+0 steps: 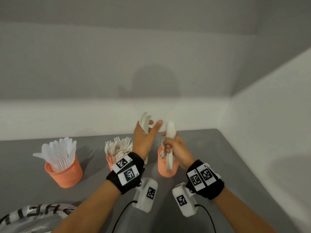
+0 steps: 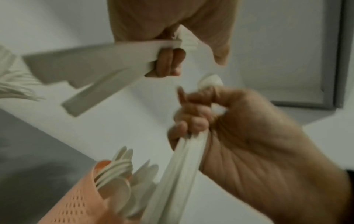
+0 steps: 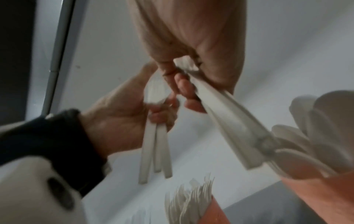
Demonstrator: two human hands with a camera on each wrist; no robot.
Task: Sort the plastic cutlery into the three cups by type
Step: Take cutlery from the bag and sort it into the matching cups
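Three orange mesh cups stand on the grey table: the knife cup (image 1: 64,172) at left, the fork cup (image 1: 110,163) in the middle, the spoon cup (image 1: 165,169) at right. My left hand (image 1: 149,126) is raised above the fork cup and grips a few white plastic pieces (image 1: 144,122); their handles (image 2: 95,68) fan out below my curled fingers (image 2: 168,62), and their type is unclear. My right hand (image 1: 170,145) grips a bundle of white spoons (image 1: 170,130) bowls-up, with the handles (image 2: 182,174) pointing down over the spoon cup (image 2: 76,203). The two hands nearly touch.
White walls close the table (image 1: 235,157) at the back and on the right. A silver bag with black lettering (image 1: 33,214) lies at the near left edge. Black cables run from the wrist cameras (image 1: 146,194) toward me.
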